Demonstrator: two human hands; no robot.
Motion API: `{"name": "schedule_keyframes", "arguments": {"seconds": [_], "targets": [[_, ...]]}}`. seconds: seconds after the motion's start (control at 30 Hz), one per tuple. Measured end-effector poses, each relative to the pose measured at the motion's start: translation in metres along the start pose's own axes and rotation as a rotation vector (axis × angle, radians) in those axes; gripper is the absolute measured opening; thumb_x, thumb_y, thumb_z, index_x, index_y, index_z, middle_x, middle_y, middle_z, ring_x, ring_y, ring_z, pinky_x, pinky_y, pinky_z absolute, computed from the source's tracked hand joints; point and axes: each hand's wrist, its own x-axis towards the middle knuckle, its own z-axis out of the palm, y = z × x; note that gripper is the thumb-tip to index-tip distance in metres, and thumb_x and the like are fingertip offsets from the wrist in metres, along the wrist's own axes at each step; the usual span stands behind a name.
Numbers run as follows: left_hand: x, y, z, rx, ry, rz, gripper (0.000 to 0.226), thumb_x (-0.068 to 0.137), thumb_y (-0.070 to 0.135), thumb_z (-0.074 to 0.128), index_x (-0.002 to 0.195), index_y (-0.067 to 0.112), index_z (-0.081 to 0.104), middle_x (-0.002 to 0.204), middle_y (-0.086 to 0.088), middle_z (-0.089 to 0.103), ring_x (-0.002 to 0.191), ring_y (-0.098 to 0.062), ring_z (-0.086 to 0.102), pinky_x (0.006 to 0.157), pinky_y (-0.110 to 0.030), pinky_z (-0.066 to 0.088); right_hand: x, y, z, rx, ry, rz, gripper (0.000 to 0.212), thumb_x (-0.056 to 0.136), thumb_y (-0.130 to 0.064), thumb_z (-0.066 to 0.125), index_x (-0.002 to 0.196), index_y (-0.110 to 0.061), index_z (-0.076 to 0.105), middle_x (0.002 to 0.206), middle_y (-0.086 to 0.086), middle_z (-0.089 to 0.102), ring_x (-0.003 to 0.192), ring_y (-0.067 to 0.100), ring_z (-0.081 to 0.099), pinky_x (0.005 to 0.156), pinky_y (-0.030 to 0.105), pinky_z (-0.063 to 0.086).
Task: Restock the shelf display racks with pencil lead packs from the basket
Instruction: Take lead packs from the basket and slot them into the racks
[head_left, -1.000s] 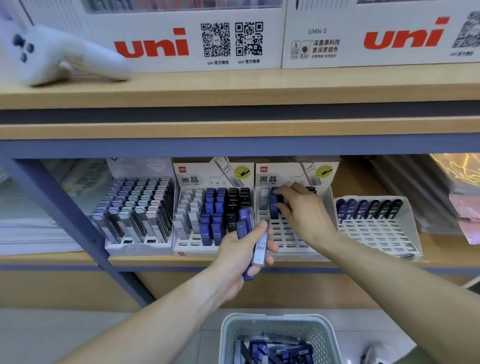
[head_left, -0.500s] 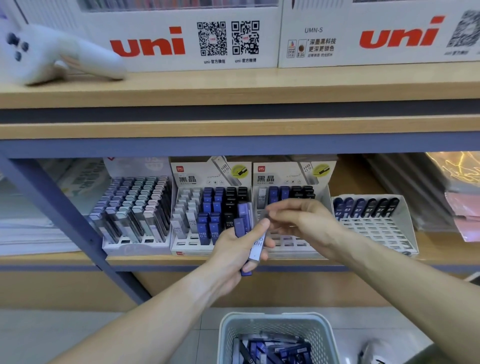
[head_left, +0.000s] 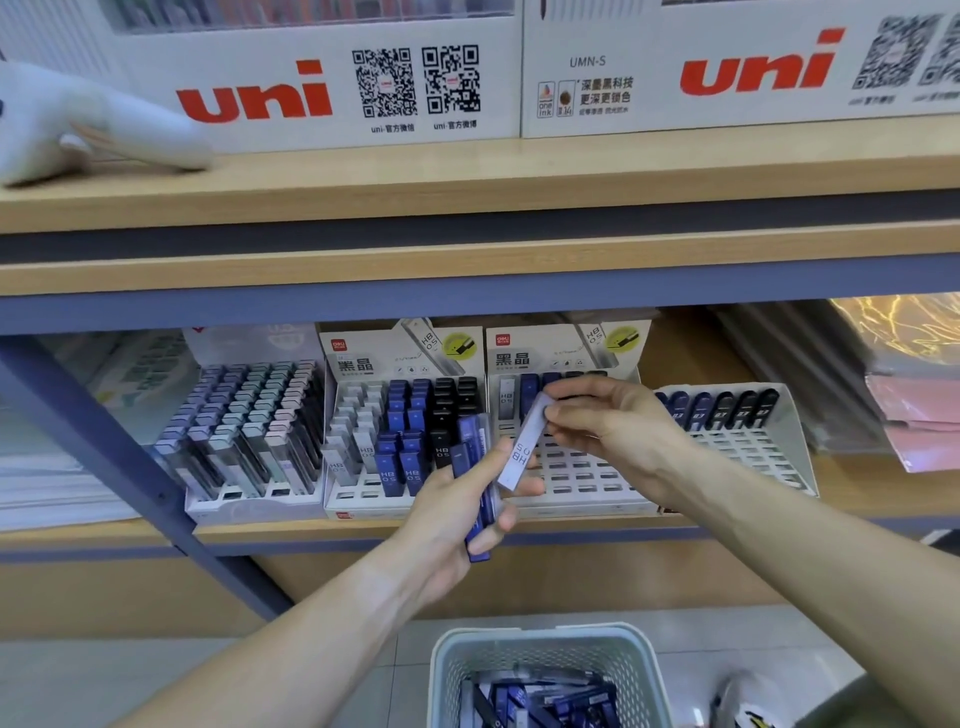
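My right hand (head_left: 608, 421) pinches a grey pack (head_left: 522, 447) from my left hand's (head_left: 457, 499) gripped bundle; next an empty slot in the rack (head_left: 571, 483) behind.

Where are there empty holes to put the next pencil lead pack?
The rack behind the hands has bare slots below its back row. The far right rack is also bare in front. The rack left of the left hand is crowded.

Wooden shelves (head_left: 467, 176) on blue frame (head_left: 104, 441)
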Motion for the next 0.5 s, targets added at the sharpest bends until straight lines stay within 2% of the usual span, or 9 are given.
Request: {"name": "schedule_keyframes", "arguments": {"seconds": [0.13, 0.33, 0.43, 0.5], "targets": [[-0.001, 0.001, 0.0, -0.017, -0.007, -0.002, 0.039, 0.098, 0.037, 0.063, 0.118, 0.004, 0.068, 0.102, -0.02, 0.076, 0.045, -0.011, 0.042, 0.035, -0.018, 0.021, -0.001, 0.002, 0.002, 0.003, -0.026, -0.007, 0.028, 0.087, 0.002, 0.074, 0.114, -0.003, 0.069, 0.098, 0.018, 0.076, 0.087, 0.026, 0.075, 0.082, 0.031, 0.061], [-0.014, 0.017, -0.013, -0.074, 0.034, 0.041, 0.051, 0.095, 0.041, 0.066, 0.118, -0.004, 0.066, 0.083, -0.012, 0.072, 0.04, -0.01, 0.037, 0.035, -0.019, 0.022, -0.006, -0.006, 0.015, -0.02, -0.099, -0.037, 0.038, 0.084, 0.005, 0.076, 0.118, -0.009, 0.067, 0.096, 0.021, 0.074, 0.089, 0.031, 0.075, 0.083, 0.035, 0.061], [-0.024, 0.028, -0.029, -0.068, 0.066, 0.113, 0.047, 0.091, 0.038, 0.072, 0.116, -0.001, 0.065, 0.087, -0.009, 0.074, 0.038, -0.008, 0.034, 0.035, -0.018, 0.02, -0.013, -0.009, 0.028, -0.14, -0.185, -0.069, 0.036, 0.084, 0.001, 0.077, 0.117, -0.011, 0.069, 0.094, 0.019, 0.074, 0.09, 0.031, 0.075, 0.085, 0.037, 0.061], [-0.031, 0.033, -0.041, -0.035, 0.077, 0.162, 0.04, 0.091, 0.03, 0.072, 0.114, -0.003, 0.066, 0.078, -0.004, 0.073, 0.038, -0.006, 0.032, 0.034, -0.016, 0.018, -0.02, -0.006, 0.042, -0.236, -0.261, -0.095, 0.036, 0.083, 0.0, 0.078, 0.116, -0.011, 0.069, 0.088, 0.013, 0.075, 0.085, 0.027, 0.074, 0.084, 0.039, 0.061]]}}
